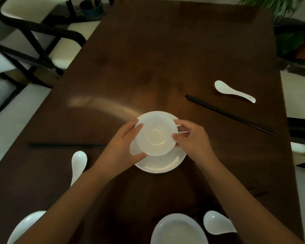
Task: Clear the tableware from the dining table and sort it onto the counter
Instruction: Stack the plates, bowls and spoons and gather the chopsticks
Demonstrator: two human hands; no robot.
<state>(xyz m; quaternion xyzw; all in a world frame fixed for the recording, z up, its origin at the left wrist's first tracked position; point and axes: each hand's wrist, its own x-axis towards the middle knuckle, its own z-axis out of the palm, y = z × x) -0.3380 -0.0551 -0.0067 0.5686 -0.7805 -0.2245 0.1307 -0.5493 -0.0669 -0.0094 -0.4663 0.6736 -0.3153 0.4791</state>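
Note:
A white bowl (155, 133) sits over a white plate (161, 163) in the middle of the dark wooden table (148, 59). My left hand (123, 145) grips the bowl's left rim, thumb under its near edge. My right hand (192, 138) pinches the bowl's right rim. Whether the bowl touches the plate or is held just above it, I cannot tell. White soup spoons lie at the far right (234, 92), the near left (78, 164), the bottom left (27, 226) and the bottom right (217, 224). Another white bowl (176, 229) stands at the near edge.
Black chopsticks (231, 115) lie diagonally at the right; another dark pair (65, 145) lies flat at the left. Black-framed chairs with pale cushions (35, 32) stand along the table's left side. Potted plants (289, 23) are at the far right.

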